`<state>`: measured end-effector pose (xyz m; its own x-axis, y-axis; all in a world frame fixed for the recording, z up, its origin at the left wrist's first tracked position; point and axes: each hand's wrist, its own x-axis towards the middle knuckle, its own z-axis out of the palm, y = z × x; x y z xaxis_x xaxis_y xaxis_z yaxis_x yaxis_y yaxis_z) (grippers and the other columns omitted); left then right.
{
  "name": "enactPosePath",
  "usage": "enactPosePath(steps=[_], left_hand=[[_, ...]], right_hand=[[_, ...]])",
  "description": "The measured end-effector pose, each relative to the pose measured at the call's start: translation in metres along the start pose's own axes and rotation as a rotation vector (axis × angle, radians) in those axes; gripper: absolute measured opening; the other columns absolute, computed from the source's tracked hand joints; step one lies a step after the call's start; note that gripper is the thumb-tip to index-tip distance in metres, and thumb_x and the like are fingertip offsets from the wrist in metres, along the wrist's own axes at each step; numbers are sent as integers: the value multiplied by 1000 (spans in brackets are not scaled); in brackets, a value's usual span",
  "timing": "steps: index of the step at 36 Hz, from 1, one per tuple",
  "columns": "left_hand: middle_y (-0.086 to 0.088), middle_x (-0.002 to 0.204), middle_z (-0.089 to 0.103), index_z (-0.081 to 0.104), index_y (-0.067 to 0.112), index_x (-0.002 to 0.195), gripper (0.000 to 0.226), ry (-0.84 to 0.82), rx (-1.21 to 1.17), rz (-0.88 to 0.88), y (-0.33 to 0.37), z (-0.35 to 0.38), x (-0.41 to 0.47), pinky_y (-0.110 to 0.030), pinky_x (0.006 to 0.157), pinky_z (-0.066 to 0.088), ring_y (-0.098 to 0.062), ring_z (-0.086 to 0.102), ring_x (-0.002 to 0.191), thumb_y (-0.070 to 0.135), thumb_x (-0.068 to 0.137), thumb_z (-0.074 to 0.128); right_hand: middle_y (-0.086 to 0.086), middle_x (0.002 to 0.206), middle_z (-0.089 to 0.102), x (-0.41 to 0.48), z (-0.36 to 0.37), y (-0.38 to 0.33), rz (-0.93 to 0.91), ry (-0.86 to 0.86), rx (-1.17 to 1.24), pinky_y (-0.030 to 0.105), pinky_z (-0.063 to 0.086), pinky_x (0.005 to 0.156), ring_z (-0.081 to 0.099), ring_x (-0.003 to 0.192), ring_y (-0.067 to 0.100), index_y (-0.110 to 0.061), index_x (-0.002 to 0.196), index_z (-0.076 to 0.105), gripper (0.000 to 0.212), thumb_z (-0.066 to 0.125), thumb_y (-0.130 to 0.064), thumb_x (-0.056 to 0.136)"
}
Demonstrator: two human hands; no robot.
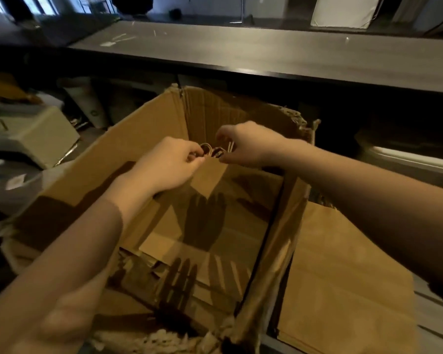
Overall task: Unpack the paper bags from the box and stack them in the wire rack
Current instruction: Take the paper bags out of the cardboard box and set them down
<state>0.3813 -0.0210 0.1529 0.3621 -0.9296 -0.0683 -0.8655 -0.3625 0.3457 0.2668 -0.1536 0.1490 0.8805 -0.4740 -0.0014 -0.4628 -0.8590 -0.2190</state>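
Pinching the twisted handles (211, 149) of one paper bag (210, 180), left hand (169, 164) at 9 o'clock of them, right hand (243, 146) at 3 o'clock, fingers curled. Holding it inside the open box (149, 139), toward the 12 o'clock wall. Working beside flat bags (343, 264) lying outside at 4 o'clock.

A long dark counter (266, 54) is seen running across the far side of the scene, and small white scraps (108, 43) are scattered on its left part. Beyond it, bright windows (36, 3) are set at the far left, from which cool daylight is cast, and a white panel (343, 11) is stood at the far right. The space under the counter is left in deep shadow. At the left, a pale beige box (36, 139) is placed beside a white tapered sleeve (87, 103), too blurred to be identified. At the right, a pale rim (407, 159) is caught by the light. The near area is lit dimly and warmly.
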Motion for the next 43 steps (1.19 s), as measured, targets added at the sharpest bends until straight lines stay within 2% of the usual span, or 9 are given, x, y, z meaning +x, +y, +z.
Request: enactPosePath(steps=[4, 10, 17, 21, 28, 31, 35, 38, 43], left_hand=[[3, 114, 62, 56, 26, 126, 33, -126, 61, -37, -19, 11, 1, -34, 84, 52, -11, 57, 96, 34, 95, 50], [1, 119, 61, 54, 24, 129, 34, -197, 96, -85, -31, 12, -1, -38, 88, 52, -17, 58, 103, 35, 97, 48], [1, 113, 63, 57, 24, 125, 32, -206, 95, -70, -28, 14, 1, -39, 84, 54, -17, 60, 97, 36, 97, 47], [2, 111, 63, 57, 23, 124, 31, -218, 64, -64, -24, 13, 1, -38, 85, 53, -15, 59, 97, 35, 97, 47], [0, 117, 61, 55, 22, 127, 33, -191, 10, -120, -31, 9, 3, -31, 84, 49, -14, 57, 99, 33, 97, 48], [2, 111, 60, 55, 22, 127, 33, -186, 0, -137, -38, 8, 4, -28, 77, 47, -13, 55, 92, 34, 97, 47], [-4, 137, 49, 37, 24, 142, 49, -175, 3, -173, -46, 9, 6, -36, 97, 44, -21, 51, 118, 37, 96, 48], [-6, 149, 34, 19, 24, 149, 63, -196, 6, -208, -52, 10, 7, -41, 107, 37, -25, 38, 132, 41, 96, 47], [-7, 156, 22, 2, 25, 152, 69, -323, -63, -294, -54, 9, 7, -39, 114, 26, -26, 29, 139, 48, 97, 37]], right_hand=[[11, 141, 44, 24, 30, -2, 70, -152, -34, 40, 46, 99, 46, 126, 29, -21, 148, 22, 77, 65, -36, 86], [11, 157, 14, 38, 58, 5, 166, -250, -38, 51, 17, 114, 13, 143, 36, -37, 149, -2, 100, 70, -43, 80], [11, 157, 14, 25, 66, 17, 171, -478, -235, 51, 15, 113, 15, 142, 38, -38, 147, -16, 116, 70, -58, 73], [13, 151, 28, 19, 67, 18, 183, -549, -219, 48, 27, 110, 32, 135, 37, -35, 148, -14, 115, 71, -58, 73], [16, 140, 46, 16, 59, 5, 106, -354, -61, 42, 42, 102, 48, 124, 31, -18, 150, -7, 106, 67, -49, 81], [14, 126, 56, 15, 55, 0, 37, -170, 73, 32, 52, 84, 59, 102, 22, -15, 149, 7, 96, 70, -41, 81], [-1, 85, 61, 14, 48, -4, -48, -10, 161, 19, 44, 57, 55, 67, 9, -21, 141, 21, 70, 64, -35, 88], [-12, 69, 46, 11, 43, -5, -114, 64, 165, 21, 47, 59, 51, 62, 5, -24, 139, 25, 64, 62, -34, 88], [-13, 78, 52, 5, 30, 1, -205, 188, 252, 18, 49, 67, 56, 71, 6, -23, 135, 35, 52, 61, -27, 90]])
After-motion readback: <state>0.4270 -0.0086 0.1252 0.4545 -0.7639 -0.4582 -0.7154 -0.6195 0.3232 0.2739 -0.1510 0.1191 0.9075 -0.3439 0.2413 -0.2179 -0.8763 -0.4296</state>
